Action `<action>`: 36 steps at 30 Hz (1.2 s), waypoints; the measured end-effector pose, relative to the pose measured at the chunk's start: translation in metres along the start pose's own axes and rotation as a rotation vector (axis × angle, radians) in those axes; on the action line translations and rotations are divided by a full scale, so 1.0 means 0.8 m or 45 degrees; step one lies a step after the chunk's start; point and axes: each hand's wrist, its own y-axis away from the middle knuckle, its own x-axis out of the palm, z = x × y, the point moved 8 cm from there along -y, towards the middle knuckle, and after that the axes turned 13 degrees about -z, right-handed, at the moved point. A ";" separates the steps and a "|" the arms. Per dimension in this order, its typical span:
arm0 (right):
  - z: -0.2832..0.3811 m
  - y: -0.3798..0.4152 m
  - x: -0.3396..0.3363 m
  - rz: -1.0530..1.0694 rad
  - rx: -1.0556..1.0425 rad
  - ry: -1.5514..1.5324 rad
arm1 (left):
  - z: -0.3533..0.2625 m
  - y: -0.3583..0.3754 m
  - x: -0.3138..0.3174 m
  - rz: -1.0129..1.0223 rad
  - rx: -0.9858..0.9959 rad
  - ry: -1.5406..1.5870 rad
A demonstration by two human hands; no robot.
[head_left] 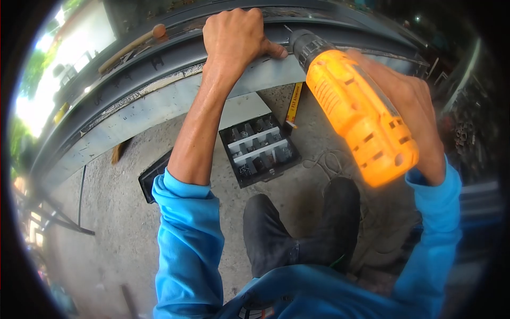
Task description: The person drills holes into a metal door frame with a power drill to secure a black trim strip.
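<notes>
My left hand [234, 37] is closed over a dark metal bar [180, 56], its fingers wrapped over the far side and its thumb stretched to the right along it. In my right hand [406, 98] is a yellow-orange cordless drill [353, 106], gripped from the right and slightly blurred. The black chuck [307, 47] points up and left, just right of my left thumb. A thin drill bit [287, 28] overlaps the bar in this view. The fingers on the drill's handle are mostly hidden behind its body.
A pale beam [151, 103] runs below the bar. A wooden-handled tool [130, 49] lies beyond. On the concrete floor are an organizer box [268, 173] with small hardware, a yellow strip [294, 103], a loose cord [332, 157], a black tray [150, 178] and a metal frame [66, 226].
</notes>
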 end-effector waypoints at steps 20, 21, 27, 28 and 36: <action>-0.008 0.015 -0.002 -0.184 -0.079 -0.067 | 0.006 0.002 0.016 0.107 -0.019 -0.047; -0.022 0.012 0.010 -0.008 0.169 -0.063 | 0.006 0.003 0.014 0.053 -0.007 -0.091; -0.017 0.009 0.004 -0.071 0.112 -0.083 | 0.002 -0.003 0.007 0.202 -0.051 -0.102; -0.017 0.010 0.004 -0.073 0.103 -0.084 | 0.003 -0.003 0.008 0.215 -0.056 -0.092; 0.006 0.006 0.004 -0.073 0.028 0.009 | 0.008 -0.005 0.014 0.127 -0.013 -0.196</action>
